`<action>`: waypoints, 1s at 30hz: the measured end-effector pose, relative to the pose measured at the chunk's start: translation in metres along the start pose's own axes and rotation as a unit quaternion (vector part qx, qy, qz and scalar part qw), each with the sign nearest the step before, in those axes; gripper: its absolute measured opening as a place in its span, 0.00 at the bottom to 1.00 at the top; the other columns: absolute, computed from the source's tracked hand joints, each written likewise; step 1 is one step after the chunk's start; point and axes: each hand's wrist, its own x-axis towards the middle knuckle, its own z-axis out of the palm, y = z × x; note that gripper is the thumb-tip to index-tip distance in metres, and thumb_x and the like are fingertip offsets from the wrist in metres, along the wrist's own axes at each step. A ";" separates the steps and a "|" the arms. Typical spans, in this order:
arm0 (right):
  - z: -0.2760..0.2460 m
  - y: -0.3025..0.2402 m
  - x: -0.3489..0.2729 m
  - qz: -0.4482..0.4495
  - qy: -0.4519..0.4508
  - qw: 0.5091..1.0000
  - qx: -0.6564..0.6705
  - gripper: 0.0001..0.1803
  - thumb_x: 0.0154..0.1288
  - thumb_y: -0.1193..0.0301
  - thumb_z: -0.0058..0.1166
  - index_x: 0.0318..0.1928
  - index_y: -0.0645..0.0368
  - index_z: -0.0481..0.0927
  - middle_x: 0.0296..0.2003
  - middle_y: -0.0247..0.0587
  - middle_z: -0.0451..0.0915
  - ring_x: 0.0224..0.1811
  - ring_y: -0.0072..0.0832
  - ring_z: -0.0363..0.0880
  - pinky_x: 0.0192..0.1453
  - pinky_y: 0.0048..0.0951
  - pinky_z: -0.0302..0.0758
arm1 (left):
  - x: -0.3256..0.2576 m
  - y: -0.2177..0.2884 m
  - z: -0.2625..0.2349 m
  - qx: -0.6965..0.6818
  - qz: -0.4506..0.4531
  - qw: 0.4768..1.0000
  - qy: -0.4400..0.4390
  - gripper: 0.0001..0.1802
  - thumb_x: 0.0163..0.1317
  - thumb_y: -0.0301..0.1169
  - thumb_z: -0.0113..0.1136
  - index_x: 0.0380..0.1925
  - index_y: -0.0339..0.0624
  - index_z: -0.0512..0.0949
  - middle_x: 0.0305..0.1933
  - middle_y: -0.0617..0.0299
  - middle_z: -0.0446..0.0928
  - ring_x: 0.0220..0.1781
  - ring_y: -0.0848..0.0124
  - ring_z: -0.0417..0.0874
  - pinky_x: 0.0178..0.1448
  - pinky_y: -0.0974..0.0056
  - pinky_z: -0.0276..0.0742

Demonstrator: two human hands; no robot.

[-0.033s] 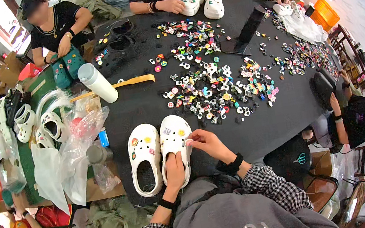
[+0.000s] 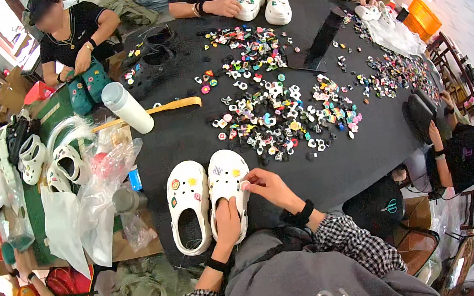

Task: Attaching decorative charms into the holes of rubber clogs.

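Two white clogs stand side by side at the near edge of the table, toes pointing away from me. Colourful charms dot the tops of both the left clog (image 2: 178, 189) and the right clog (image 2: 224, 163). My left hand (image 2: 227, 222) reaches into the right clog's foot opening, its fingertips hidden inside. Thumb and index finger of my right hand (image 2: 270, 189) pinch a small pale round charm (image 2: 245, 185) against that clog's right side. Beyond the clogs spreads a pile of mixed shoe charms (image 2: 282, 118).
A white bottle (image 2: 129, 108) and a yellow-brown strip (image 2: 176, 105) lie left of the pile. More clogs (image 2: 69, 165) and clear plastic bags (image 2: 101, 196) crowd the left side. A black stand (image 2: 324, 39) rises among the charms. Several co-workers handle shoes around the table.
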 end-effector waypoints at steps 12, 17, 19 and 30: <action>0.017 -0.018 -0.002 -0.096 0.052 0.982 -0.156 0.08 0.60 0.74 0.58 0.37 0.66 0.78 0.31 0.37 0.75 0.31 0.20 0.76 0.36 0.23 0.75 | -0.001 0.006 -0.001 -0.002 -0.028 1.000 -0.003 0.18 0.69 0.37 0.44 0.28 0.30 0.67 0.27 0.38 0.70 0.30 0.44 0.71 0.35 0.51 0.64; 0.022 -0.029 -0.002 -0.077 0.049 0.982 -0.167 0.09 0.58 0.75 0.59 0.39 0.64 0.79 0.31 0.43 0.76 0.32 0.29 0.79 0.38 0.27 0.77 | -0.001 0.010 -0.002 -0.003 -0.035 0.999 0.000 0.18 0.69 0.37 0.44 0.30 0.29 0.68 0.26 0.38 0.70 0.30 0.45 0.72 0.35 0.52 0.66; 0.020 -0.029 -0.002 -0.092 0.045 0.973 -0.208 0.09 0.57 0.75 0.58 0.39 0.64 0.79 0.32 0.43 0.76 0.32 0.30 0.79 0.38 0.27 0.77 | 0.000 0.012 -0.001 -0.010 -0.033 0.999 0.002 0.18 0.69 0.37 0.44 0.30 0.29 0.68 0.26 0.38 0.70 0.30 0.45 0.72 0.34 0.52 0.66; 0.015 -0.030 0.009 -0.064 0.024 0.977 -0.201 0.12 0.56 0.72 0.62 0.35 0.67 0.76 0.29 0.42 0.79 0.27 0.25 0.79 0.33 0.26 0.76 | -0.001 0.005 0.002 -0.025 -0.017 0.999 0.020 0.16 0.68 0.35 0.46 0.31 0.30 0.68 0.26 0.42 0.70 0.29 0.51 0.71 0.35 0.55 0.66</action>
